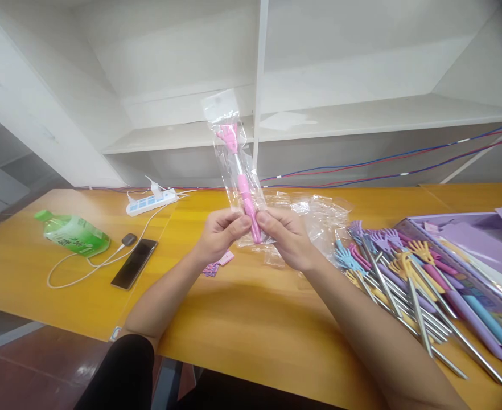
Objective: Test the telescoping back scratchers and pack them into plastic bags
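Note:
A pink back scratcher [245, 188] with a hand-shaped head and a short metal shaft is inside a clear plastic bag [221, 108]. It is held up at a slight tilt above the table, head end away from me. My left hand [223, 230] pinches the bag and handle near the lower end from the left. From the other side my right hand [286, 234] pinches the same end, thumbs almost meeting. Behind my right hand lie several clear plastic bags [319, 219]. Small pink printed cards [217, 264] rest on the table below my left hand.
Several loose back scratchers [404, 279] are heaped at the right beside a purple box [481, 228]. At the left are a green bottle [75, 232], a phone [134, 263], a cable and a power strip [152, 201]. White shelves [362, 122] stand behind the wooden table [251, 324].

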Demonstrator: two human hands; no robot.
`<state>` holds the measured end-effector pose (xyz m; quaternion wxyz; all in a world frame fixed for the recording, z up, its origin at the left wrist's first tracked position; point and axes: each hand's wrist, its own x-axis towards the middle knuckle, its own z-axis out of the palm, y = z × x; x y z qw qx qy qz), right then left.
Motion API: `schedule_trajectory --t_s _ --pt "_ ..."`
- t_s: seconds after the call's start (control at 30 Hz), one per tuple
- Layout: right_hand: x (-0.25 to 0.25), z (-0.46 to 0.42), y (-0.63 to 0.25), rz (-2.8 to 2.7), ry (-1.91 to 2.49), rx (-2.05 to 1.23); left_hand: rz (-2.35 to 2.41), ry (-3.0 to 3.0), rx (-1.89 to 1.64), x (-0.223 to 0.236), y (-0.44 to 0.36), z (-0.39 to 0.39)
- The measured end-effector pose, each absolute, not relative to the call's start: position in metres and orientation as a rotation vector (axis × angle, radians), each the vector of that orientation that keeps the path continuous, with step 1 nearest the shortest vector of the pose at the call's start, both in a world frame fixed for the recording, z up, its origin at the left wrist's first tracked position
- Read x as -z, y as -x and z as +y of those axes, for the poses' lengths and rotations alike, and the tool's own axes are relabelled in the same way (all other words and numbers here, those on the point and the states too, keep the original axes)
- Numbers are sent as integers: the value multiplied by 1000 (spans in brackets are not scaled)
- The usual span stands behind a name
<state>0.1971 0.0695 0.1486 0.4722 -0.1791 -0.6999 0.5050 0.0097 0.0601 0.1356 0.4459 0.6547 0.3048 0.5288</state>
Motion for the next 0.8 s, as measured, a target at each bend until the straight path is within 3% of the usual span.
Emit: schedule_trajectory --t_s 0.3,0.43,0.6,0.8 --pt "-157 71 -203 -1845 384 -1207 737 -1924 -1344 -150 -4 60" --pt "-160 77 -206 -1957 419 -1050 737 -2053 -1342 -161 1 63" --pt "-158 80 -205 -2144 423 -1009 697 -1735 -1422 -164 9 75" --pt "-149 77 -190 -2393 337 -1222 754 -1305 -1504 -172 9 84"
